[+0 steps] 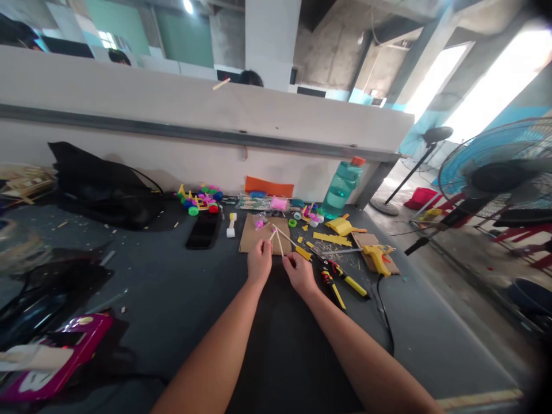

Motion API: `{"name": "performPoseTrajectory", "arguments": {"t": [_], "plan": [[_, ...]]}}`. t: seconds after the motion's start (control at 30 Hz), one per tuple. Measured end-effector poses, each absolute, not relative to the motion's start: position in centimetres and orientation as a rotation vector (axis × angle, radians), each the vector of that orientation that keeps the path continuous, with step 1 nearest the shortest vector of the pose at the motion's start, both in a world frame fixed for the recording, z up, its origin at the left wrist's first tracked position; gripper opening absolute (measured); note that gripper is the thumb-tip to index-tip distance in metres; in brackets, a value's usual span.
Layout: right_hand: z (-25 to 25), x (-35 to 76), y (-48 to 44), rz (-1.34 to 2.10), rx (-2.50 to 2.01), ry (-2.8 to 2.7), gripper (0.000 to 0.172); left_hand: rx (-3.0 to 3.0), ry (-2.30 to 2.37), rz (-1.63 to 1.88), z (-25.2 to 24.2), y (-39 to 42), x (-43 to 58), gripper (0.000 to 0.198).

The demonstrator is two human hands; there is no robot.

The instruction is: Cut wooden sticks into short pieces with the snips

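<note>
Over the front part of a piece of cardboard, my left hand is closed, pinching the lower end of a thin wooden stick. My right hand has its fingers closed on the end of another wooden stick. The sticks meet at a small pink piece at the top, forming a narrow peak. A further stick slants off to the right from there. Just right of my right hand lie pliers with yellow and black handles.
A yellow glue gun with a black cord rests at the right. A water bottle, colourful wheeled toys and a black phone stand or lie around the cardboard. Yellow scraps are scattered nearby. A magenta device sits at the left.
</note>
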State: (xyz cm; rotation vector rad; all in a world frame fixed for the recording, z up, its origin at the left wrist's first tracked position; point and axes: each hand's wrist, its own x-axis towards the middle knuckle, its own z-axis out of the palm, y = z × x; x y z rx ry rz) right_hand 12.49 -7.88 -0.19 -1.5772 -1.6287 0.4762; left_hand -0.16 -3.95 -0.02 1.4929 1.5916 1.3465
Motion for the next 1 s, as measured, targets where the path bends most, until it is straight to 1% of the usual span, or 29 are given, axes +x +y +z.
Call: {"name": "performPoseTrajectory", "arguments": {"t": [0.37,1.0], "plan": [[-0.11,12.44,-8.09,0.493,-1.569,-1.590,0.029,1.534,1.555,1.272,0.12,-3.94,-0.33,0.030],[-0.43,12.32,-7.66,0.462,-1.592,-1.607,0.027,1.488,1.567,1.352,-0.73,-3.39,-0.56,0.023]]}}
